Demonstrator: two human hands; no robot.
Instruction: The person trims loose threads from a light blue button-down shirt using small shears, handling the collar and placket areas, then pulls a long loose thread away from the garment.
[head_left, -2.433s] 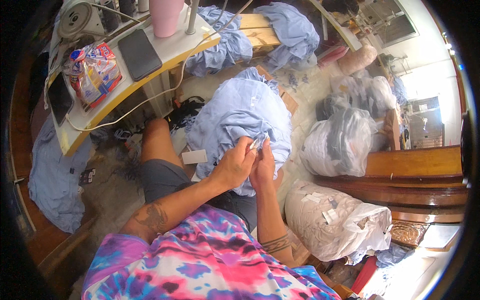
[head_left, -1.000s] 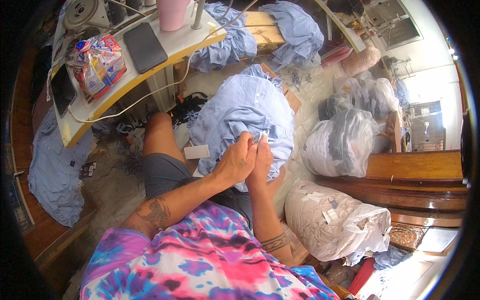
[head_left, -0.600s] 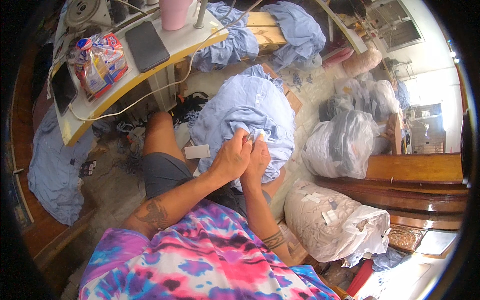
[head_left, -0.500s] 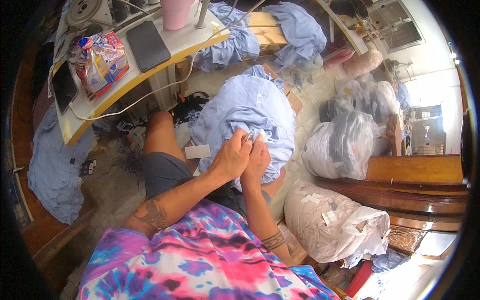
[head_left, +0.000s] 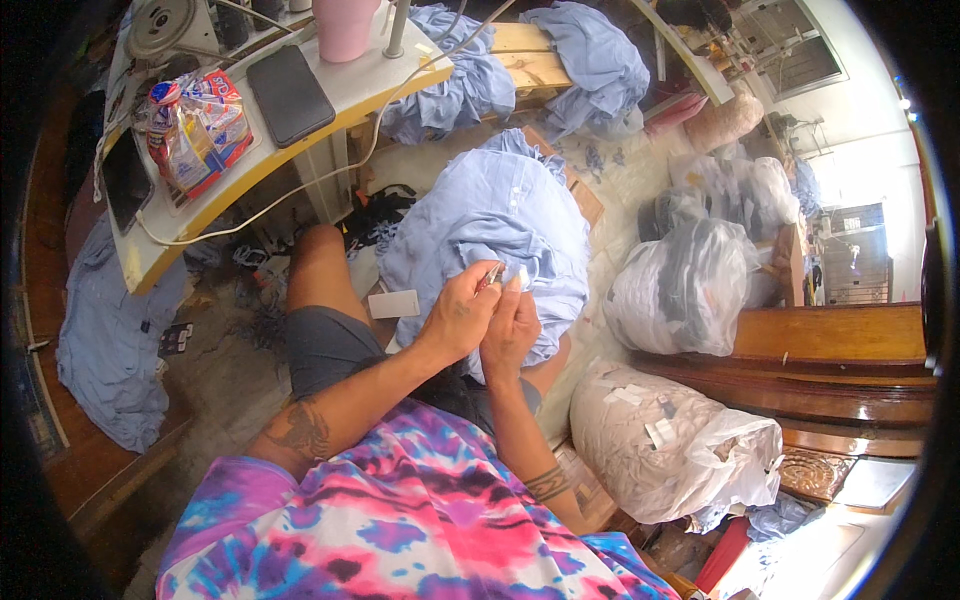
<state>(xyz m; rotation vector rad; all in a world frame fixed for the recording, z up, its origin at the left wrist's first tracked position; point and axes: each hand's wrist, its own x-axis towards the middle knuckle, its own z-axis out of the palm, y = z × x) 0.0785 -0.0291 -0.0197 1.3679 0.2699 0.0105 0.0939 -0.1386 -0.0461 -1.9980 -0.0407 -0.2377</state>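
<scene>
A light blue garment [head_left: 500, 205] with small white buttons lies bunched in a wide heap in front of my knees. Over its near part, my left hand [head_left: 462, 312] is closed on a small tool with red and metal parts [head_left: 490, 276]; too little shows to name its kind. Right beside it, my right hand [head_left: 511, 328] pinches a fold of the garment, with a small white piece [head_left: 521, 274] at the fingertips. The two hands almost touch. A white card [head_left: 394, 304] rests by my left thigh, at the garment's edge.
A white table [head_left: 150, 245] at the left bears a dark phone [head_left: 290, 95], a plastic food bag [head_left: 197, 135] and a pink cup [head_left: 346, 28]. Blue garments hang over a wooden bench [head_left: 525, 55]. Filled plastic bags [head_left: 680, 290] and a beige sack [head_left: 660, 440] stand at the right.
The fingers of both hands have shifted slightly on the garment, and the red tool in my left hand shows a little more. The garment stays in place.
</scene>
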